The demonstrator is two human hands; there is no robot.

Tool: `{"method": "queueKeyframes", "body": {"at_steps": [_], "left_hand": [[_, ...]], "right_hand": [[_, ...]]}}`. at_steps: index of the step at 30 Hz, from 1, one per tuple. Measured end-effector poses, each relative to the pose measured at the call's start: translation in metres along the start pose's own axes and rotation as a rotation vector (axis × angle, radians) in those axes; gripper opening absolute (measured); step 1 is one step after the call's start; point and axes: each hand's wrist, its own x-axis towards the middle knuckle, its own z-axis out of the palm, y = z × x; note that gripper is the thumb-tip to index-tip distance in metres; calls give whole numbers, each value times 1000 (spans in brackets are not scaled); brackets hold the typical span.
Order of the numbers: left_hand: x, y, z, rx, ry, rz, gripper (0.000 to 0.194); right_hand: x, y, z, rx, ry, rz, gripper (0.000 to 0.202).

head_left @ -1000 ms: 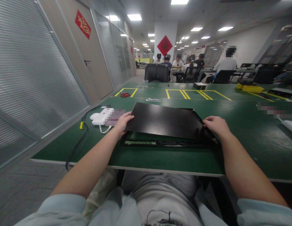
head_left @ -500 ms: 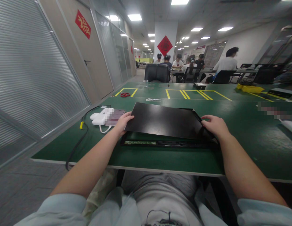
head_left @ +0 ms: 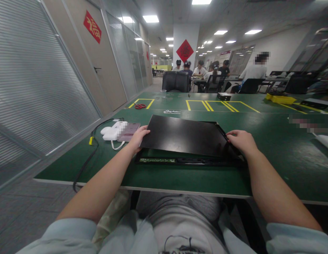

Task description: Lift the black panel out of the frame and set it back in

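Note:
A flat, glossy black screen panel [head_left: 183, 135] lies tilted and askew over a thin black frame [head_left: 211, 162]. Along the frame's near side runs a strip of green circuit board [head_left: 157, 160]. My left hand [head_left: 139, 138] grips the panel's left edge, thumb on top and the other fingers partly hidden beneath. At the right, my right hand [head_left: 242, 141] has its fingers closed at the right side of the black frame, close to the panel's right end. Whether those fingers pinch the frame or also the panel cannot be made out.
Left of the panel lie a phone [head_left: 129, 131], a white device [head_left: 113, 130] and a black cable [head_left: 91, 155]. Red scissors [head_left: 140, 106] and a white caliper-like tool [head_left: 171, 112] are farther back. A clear cup [head_left: 163, 93] and yellow tape lines [head_left: 197, 101] are beyond. Several people sit behind.
Almost nothing differs. The right hand's fingers have drawn slightly closer together at the frame's side; the panel stays in place.

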Motion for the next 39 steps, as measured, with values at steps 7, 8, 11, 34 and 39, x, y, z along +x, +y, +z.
{"method": "queueKeyframes", "body": {"at_steps": [7,8,11,34,39], "left_hand": [[4,-4,-3,22,-8,32,39],[4,-4,-3,17,-13,35,40],[4,-3,-5,16,-50,59,43],[23,-19,-29,702,-3,218,21],[25,-20,-31,696,17,220,22]], "right_hand": [[2,3,2,32,27,-13,31],[2,3,2,35,25,-15,30],[2,3,2,37,16,-14,30],[2,3,-1,261,-8,101,25],[1,2,-3,295,-41,137,26]]}}
